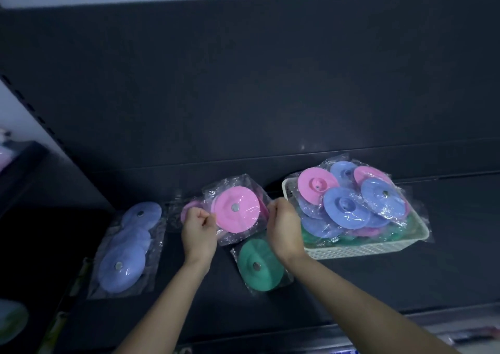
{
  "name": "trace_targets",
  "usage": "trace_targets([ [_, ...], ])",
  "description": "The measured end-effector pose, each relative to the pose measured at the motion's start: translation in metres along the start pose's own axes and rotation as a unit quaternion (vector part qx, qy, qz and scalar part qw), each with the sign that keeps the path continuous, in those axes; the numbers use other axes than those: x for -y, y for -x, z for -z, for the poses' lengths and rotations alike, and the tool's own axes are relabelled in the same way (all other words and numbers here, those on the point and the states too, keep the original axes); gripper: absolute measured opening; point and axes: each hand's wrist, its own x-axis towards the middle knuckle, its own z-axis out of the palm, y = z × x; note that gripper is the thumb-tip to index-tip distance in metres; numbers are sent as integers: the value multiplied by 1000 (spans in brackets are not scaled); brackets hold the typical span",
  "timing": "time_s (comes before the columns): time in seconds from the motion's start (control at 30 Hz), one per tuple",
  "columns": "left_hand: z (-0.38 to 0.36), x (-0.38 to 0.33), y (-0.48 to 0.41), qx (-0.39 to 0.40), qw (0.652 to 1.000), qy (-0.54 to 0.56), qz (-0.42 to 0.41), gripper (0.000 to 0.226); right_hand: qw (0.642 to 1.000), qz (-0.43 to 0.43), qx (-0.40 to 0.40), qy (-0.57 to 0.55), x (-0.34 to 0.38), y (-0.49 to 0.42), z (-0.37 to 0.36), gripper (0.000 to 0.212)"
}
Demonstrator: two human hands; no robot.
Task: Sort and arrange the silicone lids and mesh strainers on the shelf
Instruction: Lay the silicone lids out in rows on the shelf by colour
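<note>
The left hand (pixel 198 225) and the right hand (pixel 282 226), fingers curled tight, each pinch 1 side of the bagged pink lid (pixel 238 209) in the middle of the shelf (pixel 405 286). A green lid (pixel 259 264) lies below the right hand, blue lids (pixel 127 248) lie to the left, and a basket (pixel 359 248) full of lids sits on the right.

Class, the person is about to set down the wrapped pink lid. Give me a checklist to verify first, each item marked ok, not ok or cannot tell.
Grip: left hand and right hand both hold the plastic-wrapped pink round silicone lid: ok.
Row of wrapped blue silicone lids holds only blue: ok.
Tidiness of the pink pile behind the left hand: cannot tell, mostly hidden.
The wrapped green silicone lid lies apart from the blue: ok.
Sorting of the white woven plastic basket: not ok, colours mixed.
</note>
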Motion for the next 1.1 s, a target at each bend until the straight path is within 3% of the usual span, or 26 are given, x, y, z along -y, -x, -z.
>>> trace_targets([
  [0.2,-8,10,-3,17,999,-19,28,25,998,-36,5,59,-12,-19,27,7],
  [0.33,-20,8,4,35,998,-32,46,24,994,-62,-21,86,-37,-41,49,20],
  [0.6,-46,8,10,73,992,-103,21,17,991,-66,-42,109,-68,-62,84,17],
  [0.77,-41,6,10,68,990,-123,24,26,991,15,-30,126,-74,-50,86,16],
  [0.93,-25,10,8,54,987,-149,17,31,961,82,135,225,-77,-31,73,29],
  [1.1,-8,6,15,60,964,-251,-66,18,983,108,40,142,-53,-23,65,22],
])
